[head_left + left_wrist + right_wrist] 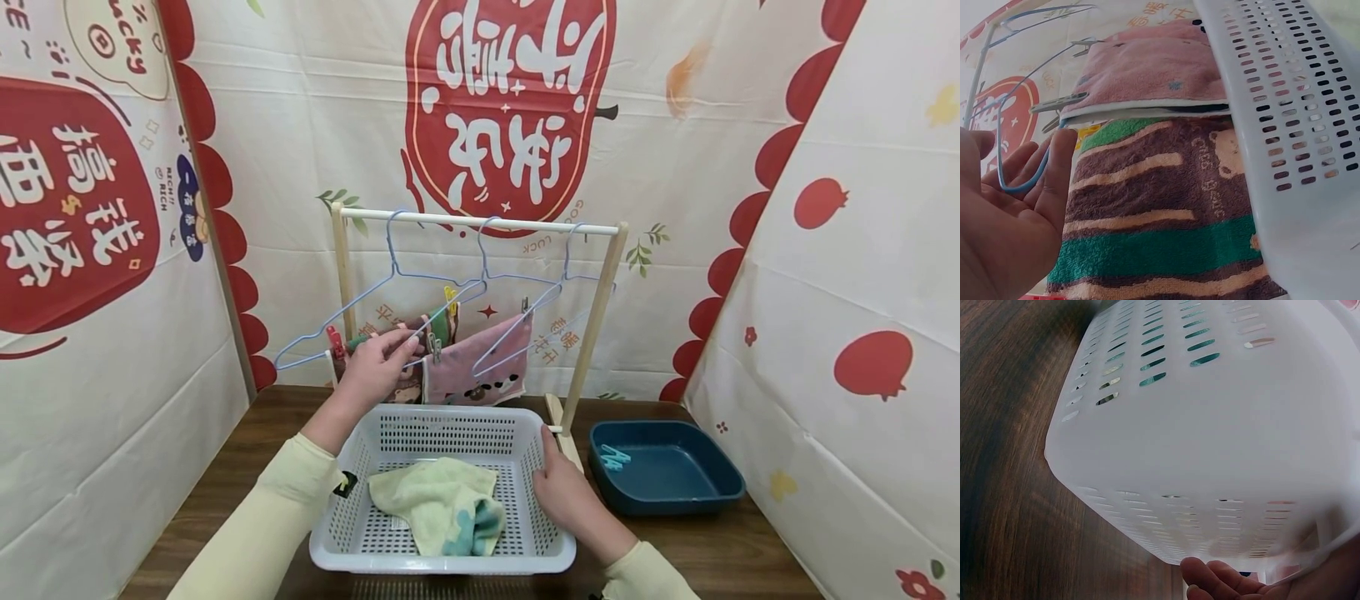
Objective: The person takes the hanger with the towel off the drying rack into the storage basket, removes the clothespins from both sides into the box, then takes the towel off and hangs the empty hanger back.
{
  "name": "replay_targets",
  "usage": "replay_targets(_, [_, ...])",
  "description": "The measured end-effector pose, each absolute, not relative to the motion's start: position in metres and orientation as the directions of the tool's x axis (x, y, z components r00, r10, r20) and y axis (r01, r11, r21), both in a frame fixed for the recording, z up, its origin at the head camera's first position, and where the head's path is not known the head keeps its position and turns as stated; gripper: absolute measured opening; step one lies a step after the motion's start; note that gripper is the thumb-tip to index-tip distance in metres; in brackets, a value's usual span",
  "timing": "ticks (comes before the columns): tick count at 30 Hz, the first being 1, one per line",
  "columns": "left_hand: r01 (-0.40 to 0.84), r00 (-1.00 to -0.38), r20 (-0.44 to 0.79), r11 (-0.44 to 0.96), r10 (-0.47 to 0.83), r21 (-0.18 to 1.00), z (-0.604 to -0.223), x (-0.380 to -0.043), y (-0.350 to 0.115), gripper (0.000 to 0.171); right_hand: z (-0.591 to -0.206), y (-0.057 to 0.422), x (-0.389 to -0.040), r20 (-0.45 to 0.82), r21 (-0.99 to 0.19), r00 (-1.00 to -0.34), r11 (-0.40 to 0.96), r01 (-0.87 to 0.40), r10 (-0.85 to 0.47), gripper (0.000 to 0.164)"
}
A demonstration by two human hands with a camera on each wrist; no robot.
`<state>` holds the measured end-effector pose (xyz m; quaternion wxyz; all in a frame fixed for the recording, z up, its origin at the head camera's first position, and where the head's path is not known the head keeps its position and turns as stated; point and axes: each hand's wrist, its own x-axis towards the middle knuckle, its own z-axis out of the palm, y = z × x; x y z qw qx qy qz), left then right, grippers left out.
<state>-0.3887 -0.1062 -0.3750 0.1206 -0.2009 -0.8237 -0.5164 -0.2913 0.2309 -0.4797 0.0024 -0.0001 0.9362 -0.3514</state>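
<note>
My left hand (378,367) is raised at the rack, fingers and thumb around the left end of the middle blue hanger (1001,144). From that hanger hangs a pink towel (476,362) with grey clothespins (435,347). Behind my left hand, a brown and green striped towel (1141,175) hangs with a red clothespin (335,342) and a yellow one (450,300). My right hand (566,492) grips the right rim of a pale plastic basket (442,564), thumb on top and fingers outside below. A pale yellow-green towel (431,492) lies crumpled inside the basket.
The wooden rack (596,325) carries three blue hangers on a white bar (517,224); the right hanger (566,271) bears no towel. A dark blue tray (675,500) holding light blue clothespins (615,457) stands to the right. Printed cloth walls surround the brown table (202,500).
</note>
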Motion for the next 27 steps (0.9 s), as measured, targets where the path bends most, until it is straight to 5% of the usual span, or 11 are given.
replay_targets(27, [0.557,-0.806,0.587,0.42,0.068,0.716,-0.369,-0.386,-0.096,0.033,-0.48,0.23,-0.292,-0.014,-0.672,-1.0,0.74,0.013,0.005,0.075])
